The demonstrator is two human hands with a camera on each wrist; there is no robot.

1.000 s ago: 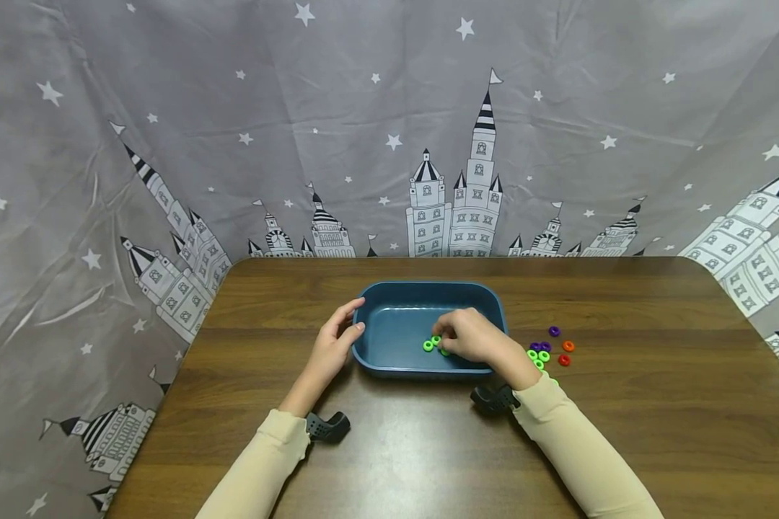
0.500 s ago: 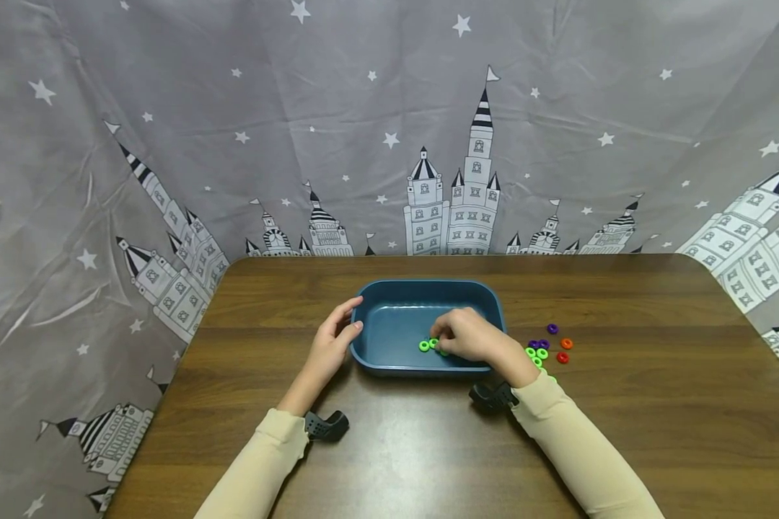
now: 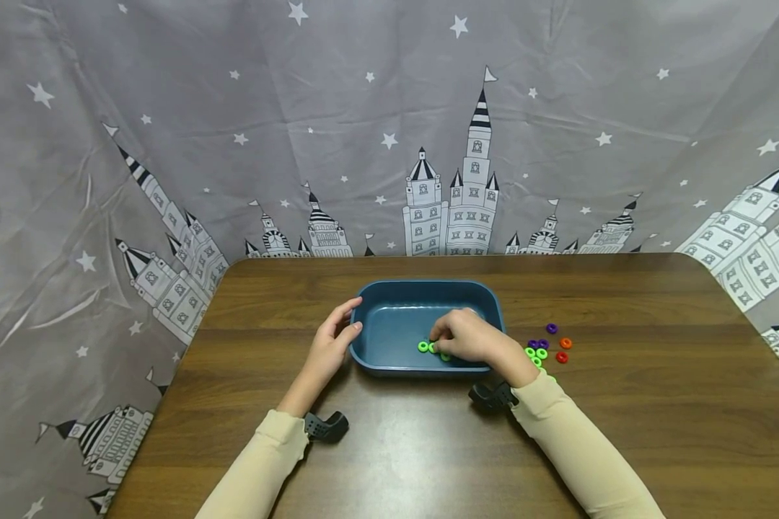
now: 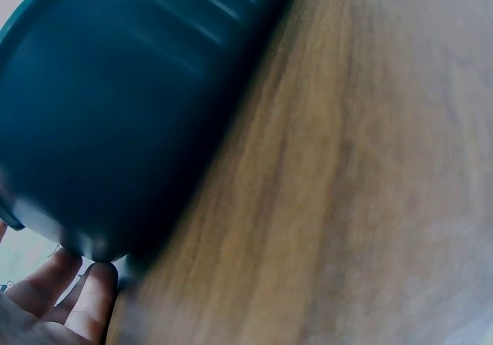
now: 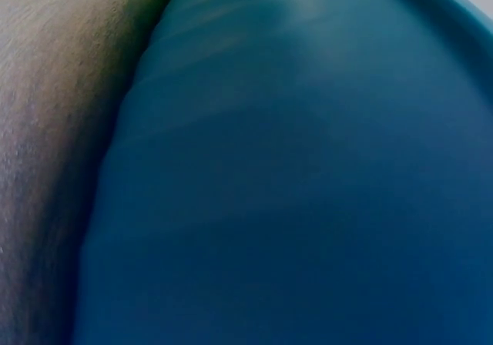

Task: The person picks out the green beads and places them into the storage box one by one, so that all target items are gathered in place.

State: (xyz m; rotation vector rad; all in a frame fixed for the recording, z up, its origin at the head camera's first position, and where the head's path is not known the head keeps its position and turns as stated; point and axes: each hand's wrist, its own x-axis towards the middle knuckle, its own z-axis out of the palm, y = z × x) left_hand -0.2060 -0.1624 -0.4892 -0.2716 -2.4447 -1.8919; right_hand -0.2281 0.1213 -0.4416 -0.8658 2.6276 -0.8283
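And the middle green ring (image 3: 431,347) has been shifted! A second ago it was seen set back from the left one (image 3: 423,351); now it has been brought toward the near wall, almost level with it. The right ring (image 3: 445,357) is partly covered by the right hand (image 3: 470,336), whose bent fingers are lowered among the rings; whether one is pinched cannot be told. All three are kept inside the blue tray (image 3: 392,328), toward its near side.

Over on the left, little is changed: the tray's end is still touched by the left hand (image 3: 327,349), fingers spread, nothing clenched, and the outer wall is met by fingertips in the left wrist view.

On the desk (image 3: 396,461), right of the tray, purple rings (image 3: 552,329), more green rings (image 3: 542,354), an orange ring (image 3: 566,343) and a red ring (image 3: 562,357) are left lying as before.
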